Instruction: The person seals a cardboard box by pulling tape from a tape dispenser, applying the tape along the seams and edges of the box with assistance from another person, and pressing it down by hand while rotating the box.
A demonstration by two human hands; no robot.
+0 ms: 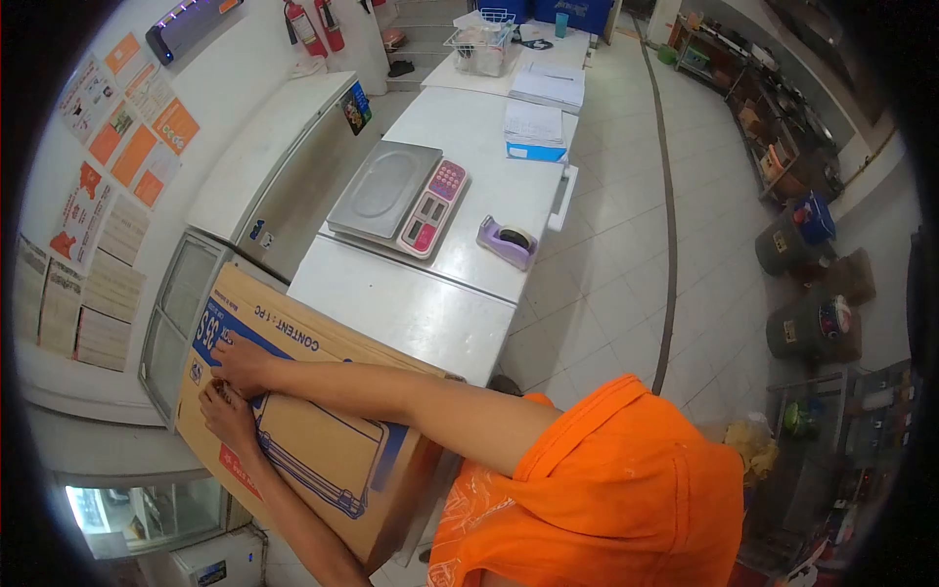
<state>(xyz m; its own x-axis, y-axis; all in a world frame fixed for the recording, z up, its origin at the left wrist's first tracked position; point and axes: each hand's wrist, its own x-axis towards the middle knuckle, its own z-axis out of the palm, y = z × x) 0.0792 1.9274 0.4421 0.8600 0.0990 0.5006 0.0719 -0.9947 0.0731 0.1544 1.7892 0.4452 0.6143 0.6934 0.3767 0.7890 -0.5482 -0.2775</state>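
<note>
A large brown cardboard box [323, 416] with blue print lies on the left, below the white counter. Both hands are close together near its far left edge. My right hand [245, 365] comes from above and rests by the blue printed band, its fingers bent and drawn together. Just below it, my left hand [227, 415] has its fingers curled against the cardboard. Between the hands is a small dark spot, too small to make out; what the fingers pinch is hidden.
A weighing scale [391, 198] and a purple tape dispenser [507, 241] stand on the white counter [411, 303]. Farther back are paper stacks [546, 86] and a wire basket [481, 47]. A glass-fronted cabinet [186, 293] adjoins the box. Bins and shelves line the right.
</note>
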